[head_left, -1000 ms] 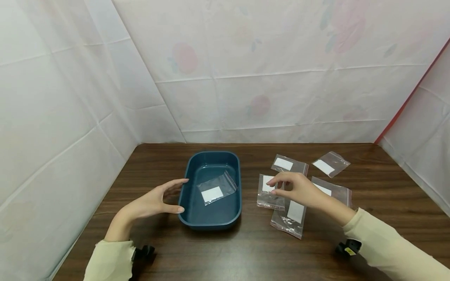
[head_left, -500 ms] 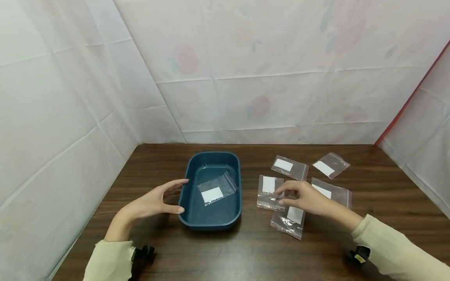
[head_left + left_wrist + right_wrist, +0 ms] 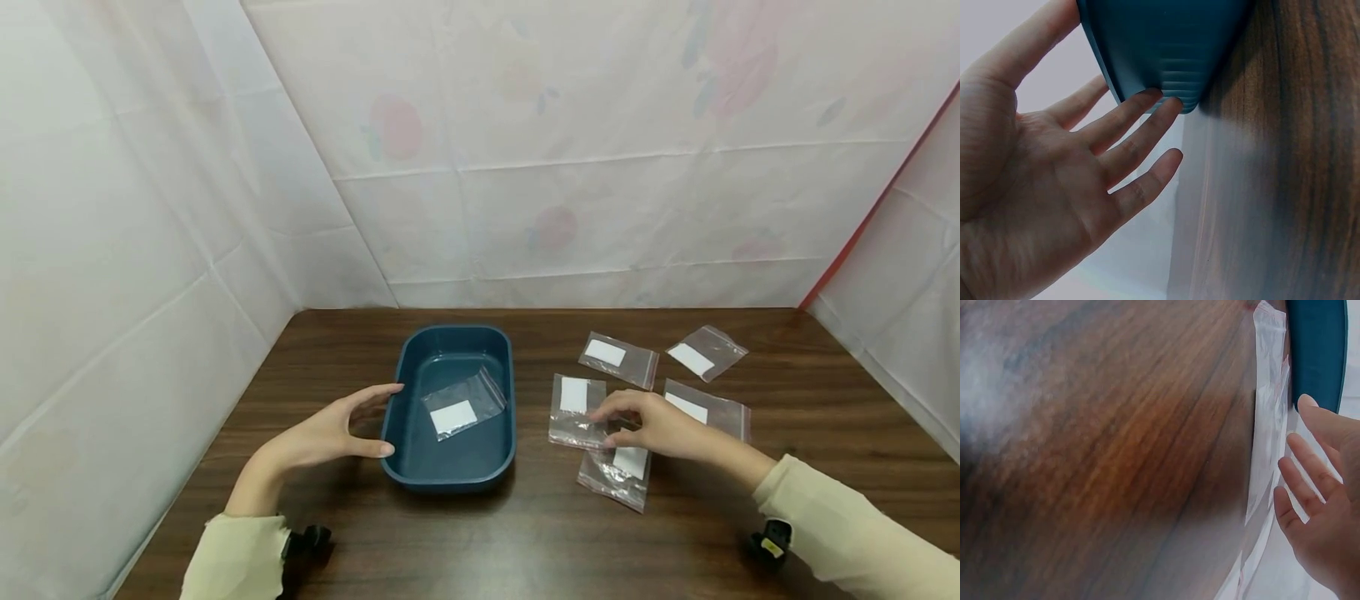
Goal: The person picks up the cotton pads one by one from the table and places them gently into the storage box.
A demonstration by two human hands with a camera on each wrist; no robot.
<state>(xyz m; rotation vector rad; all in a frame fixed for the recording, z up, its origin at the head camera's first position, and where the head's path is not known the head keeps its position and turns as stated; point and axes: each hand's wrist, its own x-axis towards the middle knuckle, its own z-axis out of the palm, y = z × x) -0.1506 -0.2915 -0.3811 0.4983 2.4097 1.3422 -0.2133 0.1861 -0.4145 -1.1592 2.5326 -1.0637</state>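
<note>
My left hand (image 3: pixel 318 437) rests against the left side of a blue rectangular tub (image 3: pixel 448 482). Its thumb and fingertips touch the rim and outer wall, and the fingers are fairly straight. Inside the tub lies a clear zip bag with a white label (image 3: pixel 453 416). My right hand (image 3: pixel 660 425) hovers low over other bags, fingers loosely bent, thumb and index apart. Its fingertips are at the right edge of a small zip bag (image 3: pixel 574 415); whether they touch it, I cannot tell. Partly under that hand lies a larger zip bag (image 3: pixel 613 479).
More labelled zip bags lie on the brown wooden table (image 3: pixel 480 550): one bag (image 3: pixel 633 363) behind the right hand, another bag (image 3: pixel 716 350) at the far right, and a third bag (image 3: pixel 723 412) beside the right wrist. A pale patterned curtain (image 3: pixel 570 192) hangs behind the table.
The right hand has shifted a little to the right and lower, from above the small bag's label to that bag's right edge. The left hand, tub and bags stay put.
</note>
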